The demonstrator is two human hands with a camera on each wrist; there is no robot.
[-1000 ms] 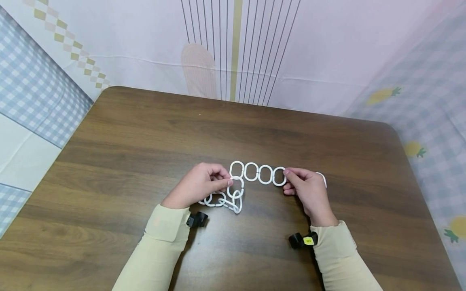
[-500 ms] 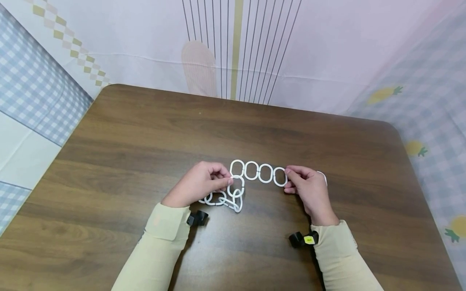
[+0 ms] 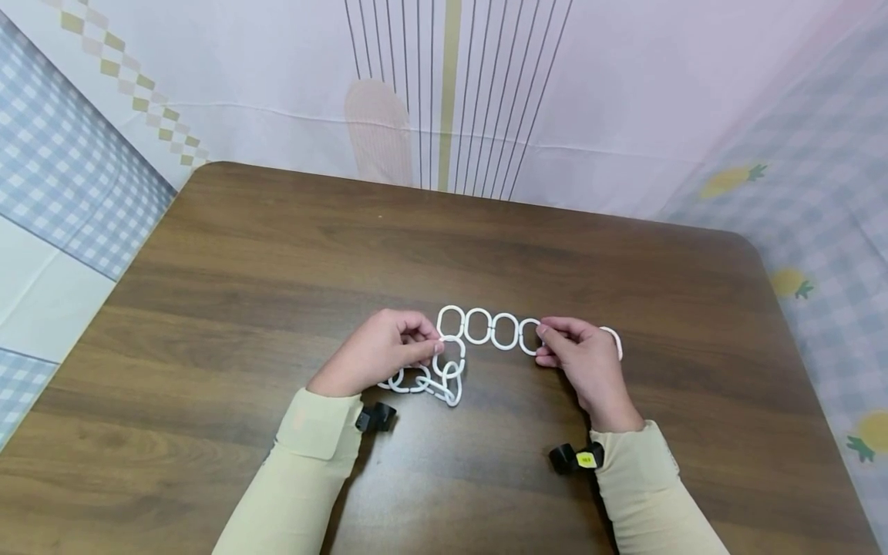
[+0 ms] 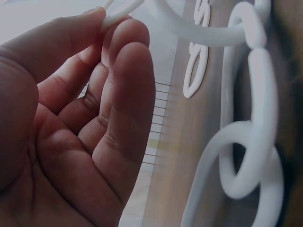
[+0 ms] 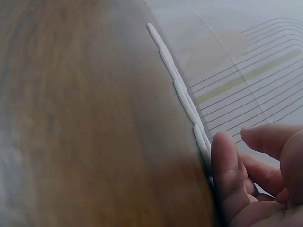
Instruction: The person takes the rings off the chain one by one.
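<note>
The right hand [image 3: 586, 370] has shifted slightly left, partly hiding the end of the white, oval, plastic-looking link row [image 3: 492, 330] on the brown wood-grain surface [image 3: 486, 478]; its fingers' grip cannot be confirmed. The left hand [image 3: 381, 351] pinches an adjoining link [image 3: 462, 356].

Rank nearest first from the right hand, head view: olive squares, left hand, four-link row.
1. Four-link row: left, its end at the right hand.
2. Left hand: farther left, past the row.
3. Olive squares: upper left, on the cloth.

The links [image 3: 492, 330] are white, and the bench [image 3: 486, 478] is brown with darker wood grain. The sleeves [image 3: 284, 478] are pale yellow; the cloth [image 3: 62, 108] at the left has blue and white checks.
</note>
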